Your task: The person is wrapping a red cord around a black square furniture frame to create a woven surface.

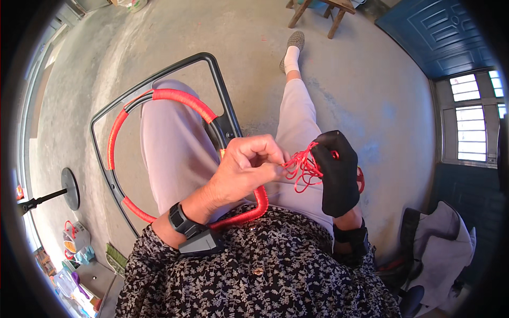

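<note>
A loose tangle of thin red cord (302, 168) hangs between my two hands, above my lap. My bare left hand (246, 167) pinches one side of it between thumb and fingers. My right hand (338, 169), in a black glove, is closed on the other side, and some red shows behind its outer edge. Across my left thigh rests a black metal frame (216, 79) with a rounded inner loop. Red cord wrapping (180, 96) covers several stretches of that loop, with bare black metal between them. Part of the loop lies behind my left hand and forearm.
A wooden stool (323, 10) stands far ahead, past my stretched right foot. A black round plate on a rod (70, 189) is at the left, above bags and clutter (77, 238). A grey cloth-draped seat (440, 254) stands at right, near a blue door (440, 34).
</note>
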Tool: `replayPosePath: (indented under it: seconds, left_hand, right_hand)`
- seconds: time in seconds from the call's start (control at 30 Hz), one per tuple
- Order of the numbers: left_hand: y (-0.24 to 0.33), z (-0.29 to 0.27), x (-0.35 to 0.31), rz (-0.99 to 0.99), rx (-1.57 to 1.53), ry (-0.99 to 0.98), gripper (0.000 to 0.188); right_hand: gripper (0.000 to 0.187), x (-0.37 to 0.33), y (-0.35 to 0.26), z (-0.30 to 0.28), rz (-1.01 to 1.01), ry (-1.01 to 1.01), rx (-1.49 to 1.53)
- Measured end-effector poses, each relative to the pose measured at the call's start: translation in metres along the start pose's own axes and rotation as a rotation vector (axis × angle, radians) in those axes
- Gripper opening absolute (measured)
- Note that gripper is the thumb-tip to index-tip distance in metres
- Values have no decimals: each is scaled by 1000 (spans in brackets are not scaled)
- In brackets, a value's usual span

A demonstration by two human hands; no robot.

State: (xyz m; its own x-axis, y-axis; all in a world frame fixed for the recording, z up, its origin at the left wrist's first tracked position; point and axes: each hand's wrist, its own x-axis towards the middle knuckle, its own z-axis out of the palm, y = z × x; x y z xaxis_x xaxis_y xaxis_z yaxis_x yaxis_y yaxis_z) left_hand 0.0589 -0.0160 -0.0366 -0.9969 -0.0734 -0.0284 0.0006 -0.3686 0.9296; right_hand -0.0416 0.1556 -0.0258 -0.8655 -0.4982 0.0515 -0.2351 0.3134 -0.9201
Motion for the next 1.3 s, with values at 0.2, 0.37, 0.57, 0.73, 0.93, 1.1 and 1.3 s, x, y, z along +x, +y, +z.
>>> replayPosePath:
  seconds: [0.2,0.37,0.57,0.73,0.93,1.1,1.3]
  left_hand:
    - [5,-2,4,-126,-186,40,6]
    - [8,2,8,-189,-147,65,12]
    - [4,2,7,-130,-75,6,9]
    - [-4,2,6,-137,42,39,6]
    - [-1,2,7,-68,-33,126,7]
    - [-1,-7,5,-118,-232,170,8]
    - [1,-10,9,-96,-437,276,9]
  right_hand:
    - [4,-2,2,2,212,38,265]
    - [11,-8,-16,2,138,29,100]
    - [16,-7,-7,4,140,-86,333]
    - [18,-7,-22,-2,334,-101,478]
    - [15,-2,3,-1,219,-82,409]
    - [16,-4,-2,3,93,-337,33]
    - [10,-3,-5,-1,168,-365,219]
